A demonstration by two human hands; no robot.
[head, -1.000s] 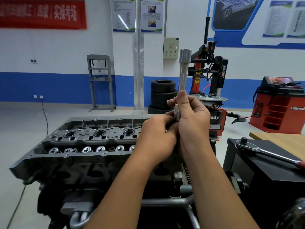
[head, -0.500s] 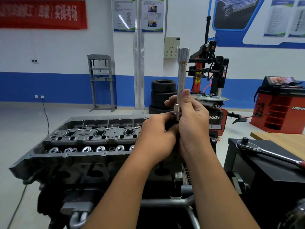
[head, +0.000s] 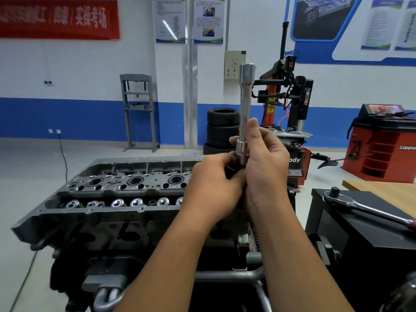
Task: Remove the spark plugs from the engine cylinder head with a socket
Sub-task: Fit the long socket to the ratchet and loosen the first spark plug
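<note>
A long chrome socket [head: 244,102] stands upright above the right end of the grey engine cylinder head [head: 108,199]. My right hand [head: 265,167] wraps its lower part, thumb up along the shaft. My left hand [head: 213,188] pinches something at the socket's bottom end; my fingers hide what it is. Three round spark plug wells [head: 135,180] show in a row on the head's top. A ratchet wrench [head: 360,207] lies on the black cabinet to the right, apart from both hands.
The black cabinet [head: 369,235] stands close on the right, with a wooden tabletop [head: 387,190] behind it. Stacked tyres [head: 221,129], a tyre changer [head: 288,104] and a red wheel balancer [head: 382,143] stand further back. A cable [head: 64,158] runs across the floor at left.
The socket has risen slightly in my hands, and my right thumb has stretched higher along its shaft. Both hands stay together over the head's right end.
</note>
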